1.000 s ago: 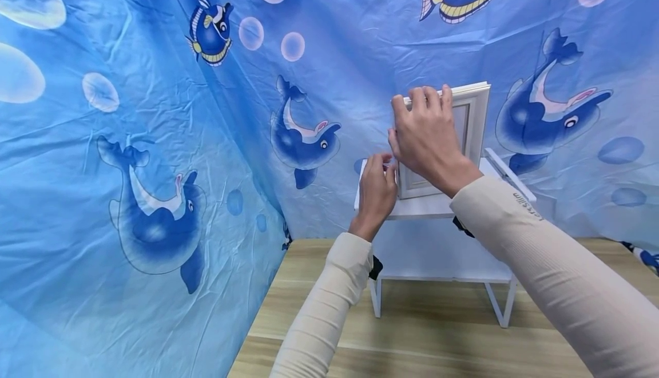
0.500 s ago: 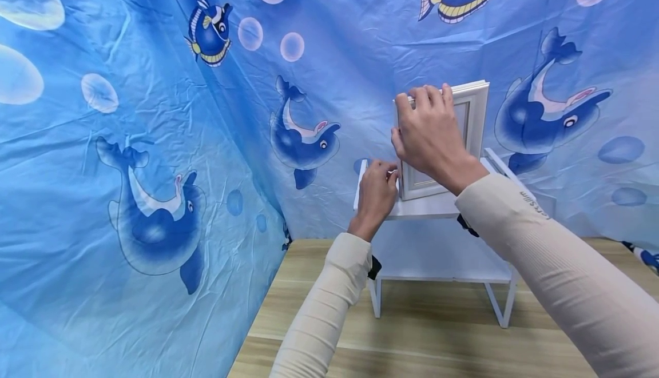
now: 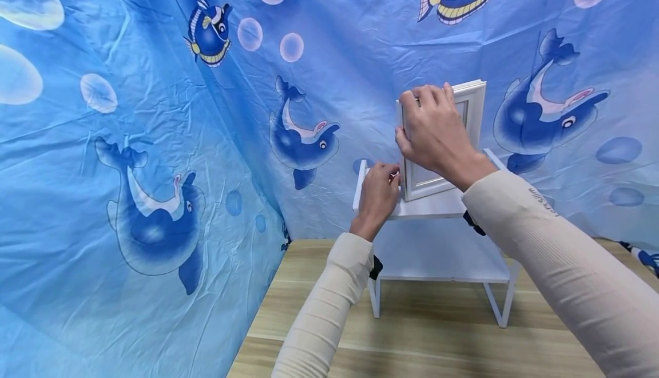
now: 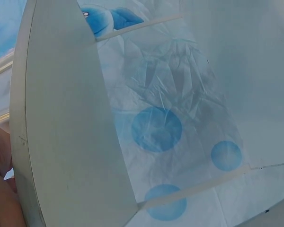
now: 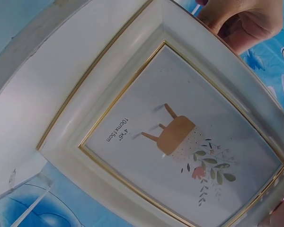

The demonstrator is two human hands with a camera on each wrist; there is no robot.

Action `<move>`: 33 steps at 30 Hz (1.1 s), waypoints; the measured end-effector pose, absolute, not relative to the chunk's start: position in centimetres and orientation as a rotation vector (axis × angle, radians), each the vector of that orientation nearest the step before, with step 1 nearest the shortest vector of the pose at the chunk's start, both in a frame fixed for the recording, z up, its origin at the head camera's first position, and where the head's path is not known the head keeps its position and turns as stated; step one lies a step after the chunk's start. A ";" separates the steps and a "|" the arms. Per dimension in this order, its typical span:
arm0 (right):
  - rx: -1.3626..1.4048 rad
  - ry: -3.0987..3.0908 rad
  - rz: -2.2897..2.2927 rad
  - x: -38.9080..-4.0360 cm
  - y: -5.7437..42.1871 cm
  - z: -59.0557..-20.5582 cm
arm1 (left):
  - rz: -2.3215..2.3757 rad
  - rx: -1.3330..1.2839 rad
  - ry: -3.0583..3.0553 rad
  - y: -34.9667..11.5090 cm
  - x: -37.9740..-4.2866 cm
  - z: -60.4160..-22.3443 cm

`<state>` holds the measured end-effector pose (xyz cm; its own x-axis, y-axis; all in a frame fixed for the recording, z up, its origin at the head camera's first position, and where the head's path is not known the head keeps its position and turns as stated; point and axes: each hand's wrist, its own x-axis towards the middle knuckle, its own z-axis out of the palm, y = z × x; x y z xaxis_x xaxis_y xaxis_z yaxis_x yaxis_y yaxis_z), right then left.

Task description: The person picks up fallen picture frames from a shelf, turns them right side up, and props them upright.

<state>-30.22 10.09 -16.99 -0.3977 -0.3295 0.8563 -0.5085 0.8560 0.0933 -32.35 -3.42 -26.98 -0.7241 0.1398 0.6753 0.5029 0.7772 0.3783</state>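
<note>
A white picture frame (image 3: 471, 115) with a thin gold inner line stands upright, slightly turned, on the top shelf of a small white rack. My right hand (image 3: 435, 126) grips its upper left part, fingers over the top edge and thumb at the left side. Beside the lower left edge is my left hand (image 3: 380, 195), fingers bent and fingertips right at the frame's edge; I cannot tell whether they pinch it. In the right wrist view, the insert (image 5: 180, 132) shows a printed chair with flowers and a size label, and bent fingers (image 5: 255, 21) of the left hand lie along the edge.
The white rack (image 3: 443, 246) has two shelves and metal legs on a wood-look floor (image 3: 422, 349). Raised rails (image 3: 360, 186) edge its top shelf. Blue cloth (image 3: 350, 46) printed with dolphins, fish and bubbles hangs behind it and on the left.
The frame's left edge has shifted to the right, and the frame has turned a little. My right hand has moved right with it; the left fingers have dropped slightly and bent more.
</note>
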 end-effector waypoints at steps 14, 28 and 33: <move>0.645 -2.028 0.288 -30.6 10.6 -17.0 | -0.721 -0.465 -2.318 -3.2 -32.5 -26.9; 0.619 -2.064 0.254 -30.7 11.0 -17.3 | -0.689 -0.453 -2.347 -3.0 -32.6 -26.8; 0.611 -2.036 0.227 -31.0 11.0 -17.5 | -0.704 -0.459 -2.351 -3.0 -32.5 -26.8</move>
<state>-30.98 11.01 -17.46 -0.4116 -0.3286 0.8500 -0.5081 0.8571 0.0853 -32.54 -3.02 -26.76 -0.7385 0.1419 0.6591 0.4807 0.7963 0.3672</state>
